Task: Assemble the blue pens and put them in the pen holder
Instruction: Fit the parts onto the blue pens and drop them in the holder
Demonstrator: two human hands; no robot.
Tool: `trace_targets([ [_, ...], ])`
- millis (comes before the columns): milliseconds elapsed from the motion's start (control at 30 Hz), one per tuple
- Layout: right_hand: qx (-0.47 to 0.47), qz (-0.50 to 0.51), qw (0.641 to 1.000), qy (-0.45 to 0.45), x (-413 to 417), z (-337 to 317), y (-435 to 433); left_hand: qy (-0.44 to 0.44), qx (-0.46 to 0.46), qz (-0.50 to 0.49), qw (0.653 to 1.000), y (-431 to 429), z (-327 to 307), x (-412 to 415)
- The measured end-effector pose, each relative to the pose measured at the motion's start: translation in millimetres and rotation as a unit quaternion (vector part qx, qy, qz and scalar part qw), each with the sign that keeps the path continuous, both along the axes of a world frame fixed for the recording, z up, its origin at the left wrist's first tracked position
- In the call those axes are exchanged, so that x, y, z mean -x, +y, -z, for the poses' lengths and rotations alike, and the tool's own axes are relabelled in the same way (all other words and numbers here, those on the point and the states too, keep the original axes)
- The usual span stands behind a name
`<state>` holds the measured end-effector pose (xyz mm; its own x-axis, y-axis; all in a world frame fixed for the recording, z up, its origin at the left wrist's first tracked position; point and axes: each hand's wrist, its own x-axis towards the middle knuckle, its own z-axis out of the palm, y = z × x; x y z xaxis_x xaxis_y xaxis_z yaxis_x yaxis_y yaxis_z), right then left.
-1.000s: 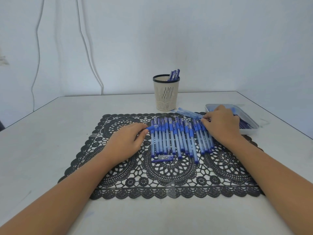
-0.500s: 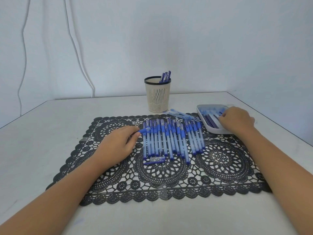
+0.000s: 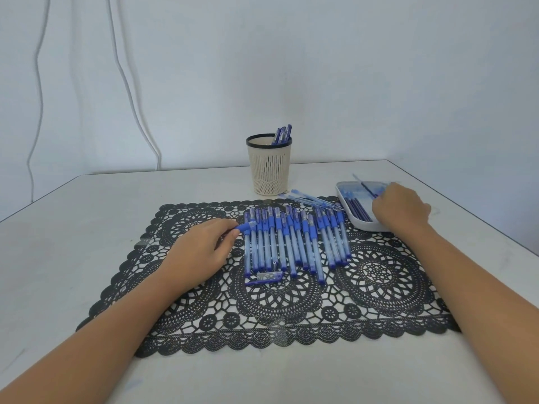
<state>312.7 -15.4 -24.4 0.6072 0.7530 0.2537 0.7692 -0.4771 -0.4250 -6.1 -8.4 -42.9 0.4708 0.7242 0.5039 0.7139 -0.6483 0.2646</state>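
Observation:
Several blue pen barrels (image 3: 294,240) lie side by side on a black lace mat (image 3: 277,304). My left hand (image 3: 201,252) rests on the mat just left of the row and pinches a blue pen part (image 3: 245,227) at its fingertips. My right hand (image 3: 401,207) is over the white tray (image 3: 361,225) at the right and pinches a thin blue refill (image 3: 364,185) that sticks up and to the left. More dark refills (image 3: 357,209) lie in the tray. The beige pen holder (image 3: 269,167) stands behind the mat with a few pens (image 3: 282,135) in it.
A loose blue cap (image 3: 264,278) lies below the row of barrels. A few clear barrels (image 3: 312,199) lie at an angle between the holder and the tray. The grey table's right edge runs close behind the tray. White cables hang on the wall at the left.
My right hand left the right end of the pen row, moved to the tray, and now lifts a refill. My left hand stayed by the row with the blue part.

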Motion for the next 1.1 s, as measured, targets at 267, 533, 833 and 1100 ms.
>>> trace_targets([
  [267,-0.163,-0.291,0.942,0.023,39,-19,-17,-0.022,-0.006,0.012,1.000,0,-2,3],
  [533,-0.122,-0.424,0.897,0.038,73,-15,-31,-0.024,0.004,0.012,1.000,-2,-3,2],
  [833,-0.111,-0.429,0.896,0.025,76,-11,-30,-0.033,0.008,0.015,0.999,-2,-3,2],
  [1100,-0.105,-0.430,0.896,0.047,75,-11,-30,-0.044,0.013,0.020,0.999,-1,-3,2],
])
